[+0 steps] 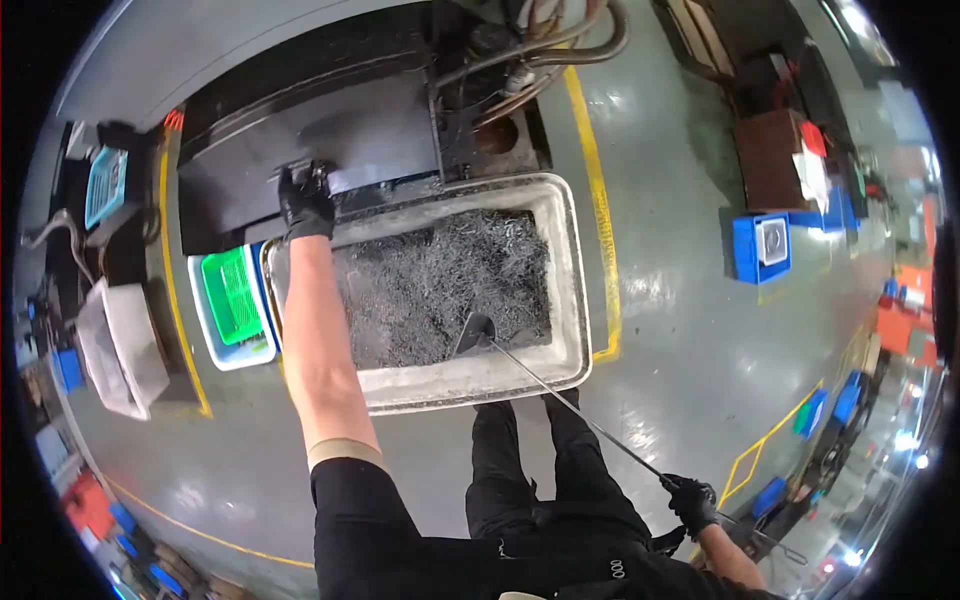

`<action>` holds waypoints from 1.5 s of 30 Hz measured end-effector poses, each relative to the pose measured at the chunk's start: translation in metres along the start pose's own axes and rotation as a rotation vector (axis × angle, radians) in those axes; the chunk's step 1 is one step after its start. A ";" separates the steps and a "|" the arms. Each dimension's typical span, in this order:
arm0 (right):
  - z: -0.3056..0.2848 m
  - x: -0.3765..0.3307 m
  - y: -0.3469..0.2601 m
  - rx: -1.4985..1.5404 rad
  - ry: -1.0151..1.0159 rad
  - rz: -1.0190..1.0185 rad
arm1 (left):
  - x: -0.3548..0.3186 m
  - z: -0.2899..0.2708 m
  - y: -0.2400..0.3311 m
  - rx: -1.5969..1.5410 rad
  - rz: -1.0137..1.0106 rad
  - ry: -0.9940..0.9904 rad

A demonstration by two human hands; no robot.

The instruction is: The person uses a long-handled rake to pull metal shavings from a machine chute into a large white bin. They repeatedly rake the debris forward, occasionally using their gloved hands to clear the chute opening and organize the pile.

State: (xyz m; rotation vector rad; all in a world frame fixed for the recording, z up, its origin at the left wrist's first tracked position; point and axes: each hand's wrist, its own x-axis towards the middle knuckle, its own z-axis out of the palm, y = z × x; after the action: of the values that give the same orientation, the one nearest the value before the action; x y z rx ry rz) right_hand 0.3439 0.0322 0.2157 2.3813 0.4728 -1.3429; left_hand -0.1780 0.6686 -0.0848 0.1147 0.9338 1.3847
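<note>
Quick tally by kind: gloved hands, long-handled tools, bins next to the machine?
Gloved hands: 2, left hand on the machine's dark panel, right hand holding the tool
Long-handled scoops: 1
Large tray of metal shavings: 1
Green crate: 1
Total: 5

left hand (305,200) grips machine edge (330,182) | right hand (692,500) holds rake (560,395) in chip bin (570,300)

Big tray (570,250) sits dead centre on the floor (690,330), metal shavings (440,285) piled inside it. At twelve o'clock, right behind the tray, stands the machine (330,130), hoses (540,55) at its one o'clock corner. Left hand (305,200) is on the machine's edge at eleven o'clock. At nine o'clock, a crate (232,300) just beside the tray, a bin (125,345) further out. Scoop (475,330) is in the shavings at the tray's near side, its rod running to five o'clock into the right hand (692,502). Box (760,245) at three o'clock, well apart.
</note>
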 end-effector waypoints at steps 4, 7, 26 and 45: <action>0.015 0.013 0.039 -0.101 0.154 -0.279 | 0.001 0.009 0.020 -0.038 0.003 0.040; 0.016 0.017 0.034 -0.044 0.167 -0.281 | -0.016 0.028 0.050 -0.089 -0.072 0.024; 0.044 -0.025 -0.056 -0.034 0.214 -0.279 | -0.051 0.058 0.085 -0.090 -0.274 -0.037; 0.172 -0.134 -0.075 0.249 0.243 -0.289 | -0.107 0.115 0.112 0.061 -0.294 -0.110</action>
State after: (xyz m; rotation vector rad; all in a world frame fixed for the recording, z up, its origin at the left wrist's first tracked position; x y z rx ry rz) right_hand 0.1165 0.0032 0.2378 2.7847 0.7845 -1.2967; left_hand -0.1841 0.6535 0.1070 0.0947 0.8633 1.0689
